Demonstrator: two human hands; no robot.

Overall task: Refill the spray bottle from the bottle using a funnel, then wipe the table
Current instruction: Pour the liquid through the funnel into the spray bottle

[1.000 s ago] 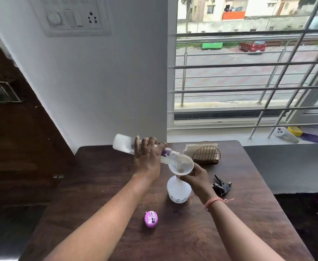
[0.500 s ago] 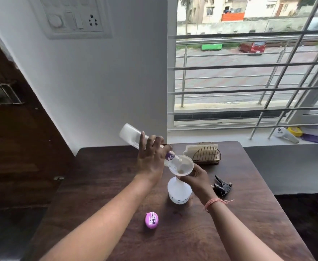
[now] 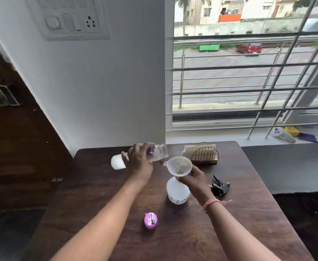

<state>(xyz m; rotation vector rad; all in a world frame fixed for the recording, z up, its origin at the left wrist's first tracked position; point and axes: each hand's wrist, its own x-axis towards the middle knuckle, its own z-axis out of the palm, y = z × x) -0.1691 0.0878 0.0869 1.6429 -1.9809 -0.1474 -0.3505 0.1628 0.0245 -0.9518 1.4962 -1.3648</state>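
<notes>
I am pulling the bottle [image 3: 150, 155] back from the funnel [image 3: 179, 165]; a moment ago its mouth was tipped over the rim, and now it is lying nearly level, just clear of the funnel at its ten o'clock. My left hand [image 3: 140, 162] is wrapping the bottle's middle, fingers closed round it, its long axis running nine to three with the mouth at three. My right hand [image 3: 193, 180] is pinching the funnel, which is sitting in the neck of the spray bottle [image 3: 177, 194] on the table [image 3: 98, 185]. The sprayer head [image 3: 219, 186] is lying at three o'clock of my right hand, the nearer one; the cap [image 3: 150, 220] is at six.
</notes>
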